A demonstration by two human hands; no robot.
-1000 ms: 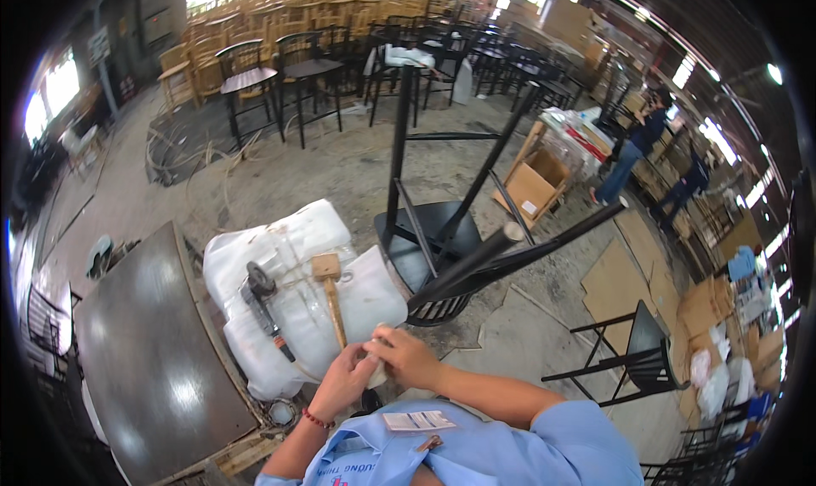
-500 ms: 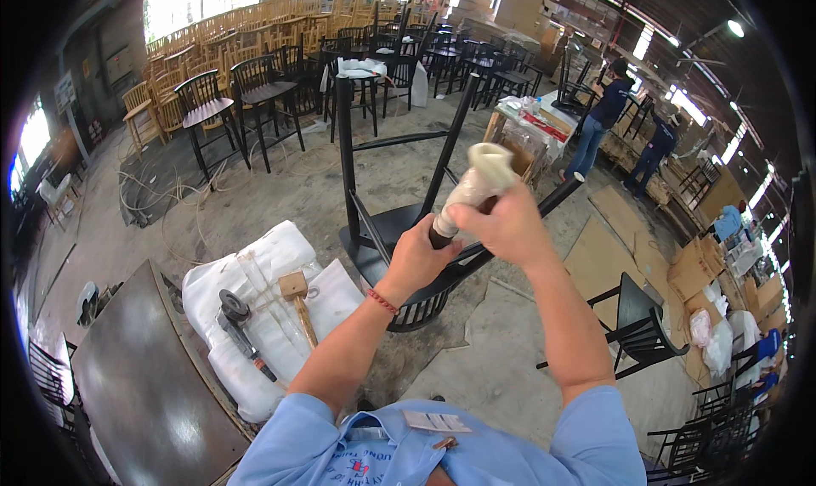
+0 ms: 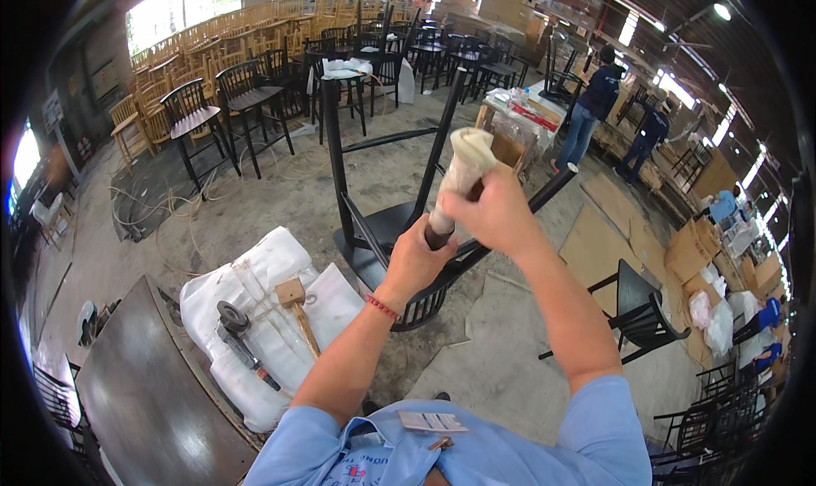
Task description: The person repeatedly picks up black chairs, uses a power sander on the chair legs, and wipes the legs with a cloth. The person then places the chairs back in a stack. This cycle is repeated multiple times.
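Note:
A black chair (image 3: 387,234) is upside down in front of me, its legs pointing up. My left hand (image 3: 415,261) is closed around a dark chair leg (image 3: 439,228), low on the part that shows. Just above it, my right hand (image 3: 493,210) grips a cream, partly shiny wrap (image 3: 470,156) around the same leg. Its folded, bulky upper end sticks out past my fingers. Whether the wrap is cloth or film I cannot tell. The leg's tip is hidden inside it.
At left, a mallet (image 3: 291,293) and a dark-headed hand tool (image 3: 242,341) lie on white padding (image 3: 255,269), beside a brown tabletop (image 3: 161,375). Another black chair (image 3: 642,316) stands at right. Two people (image 3: 586,108) work at the back right. Chairs crowd the far left.
The whole view has shifted slightly. The cream wrap stands more upright, and my right hand has turned with it. Both hands keep their hold.

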